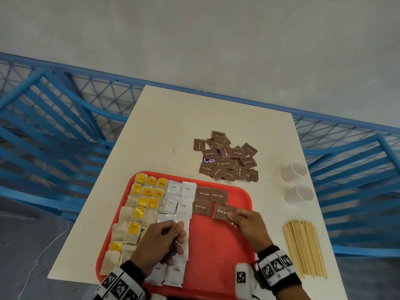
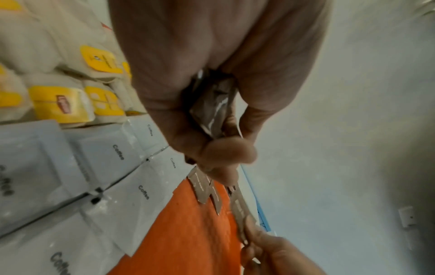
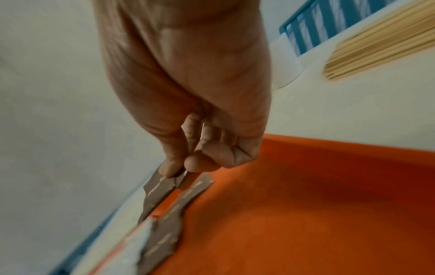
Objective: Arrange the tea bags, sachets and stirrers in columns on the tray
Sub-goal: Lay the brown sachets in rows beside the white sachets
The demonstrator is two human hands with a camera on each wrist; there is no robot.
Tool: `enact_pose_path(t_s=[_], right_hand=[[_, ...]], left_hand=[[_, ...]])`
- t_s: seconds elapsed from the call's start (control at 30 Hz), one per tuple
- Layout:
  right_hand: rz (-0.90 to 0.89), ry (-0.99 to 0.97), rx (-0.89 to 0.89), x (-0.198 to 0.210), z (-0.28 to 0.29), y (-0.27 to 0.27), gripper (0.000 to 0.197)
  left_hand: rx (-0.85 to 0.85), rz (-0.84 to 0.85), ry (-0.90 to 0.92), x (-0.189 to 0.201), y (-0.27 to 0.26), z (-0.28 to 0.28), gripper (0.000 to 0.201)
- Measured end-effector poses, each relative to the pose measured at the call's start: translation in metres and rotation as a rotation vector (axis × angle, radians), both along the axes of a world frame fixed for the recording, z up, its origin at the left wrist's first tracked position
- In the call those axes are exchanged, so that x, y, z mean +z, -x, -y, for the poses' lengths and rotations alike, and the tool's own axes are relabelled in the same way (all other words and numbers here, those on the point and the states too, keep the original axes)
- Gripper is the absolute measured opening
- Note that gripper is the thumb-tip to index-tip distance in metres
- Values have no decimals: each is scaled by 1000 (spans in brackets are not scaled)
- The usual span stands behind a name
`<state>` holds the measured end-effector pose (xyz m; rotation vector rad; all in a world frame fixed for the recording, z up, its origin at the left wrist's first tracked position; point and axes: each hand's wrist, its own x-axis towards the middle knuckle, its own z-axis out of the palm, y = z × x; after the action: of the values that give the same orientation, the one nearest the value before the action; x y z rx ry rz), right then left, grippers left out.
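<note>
Red plastic tray (image 1: 218, 252) carries yellow-tagged tea bags (image 1: 138, 213) at 9 o'clock, white coffee sachets (image 1: 177, 202) beside them, and brown sugar sachets (image 1: 211, 194) toward 1 o'clock. Right hand (image 1: 249, 226) pinches one brown sugar sachet (image 1: 221, 211) over that column. Left hand (image 1: 158, 243) clutches several brown sachets (image 2: 212, 104) in curled fingers. Loose sugar sachets (image 1: 229, 159) lie at 12 o'clock on the table (image 1: 173, 126), wooden stirrers (image 1: 303, 247) at 3.

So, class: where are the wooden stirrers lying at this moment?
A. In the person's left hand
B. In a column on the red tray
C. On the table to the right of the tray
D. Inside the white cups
C: the wooden stirrers lie bundled on the table, right of the red tray and nearer than the white cups.
</note>
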<state>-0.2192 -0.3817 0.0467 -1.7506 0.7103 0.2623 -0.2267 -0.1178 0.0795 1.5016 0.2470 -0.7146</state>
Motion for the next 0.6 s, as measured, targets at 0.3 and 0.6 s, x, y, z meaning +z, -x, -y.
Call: enact_pose_path(t_s=[0.3, 0.6], right_hand=[[-90, 171, 5, -45, 5, -26, 20], [-102, 319, -34, -56, 2, -26, 26]], left_hand=[[38, -80, 31, -4, 6, -6, 40], [36, -105, 87, -1, 2, -5, 45]])
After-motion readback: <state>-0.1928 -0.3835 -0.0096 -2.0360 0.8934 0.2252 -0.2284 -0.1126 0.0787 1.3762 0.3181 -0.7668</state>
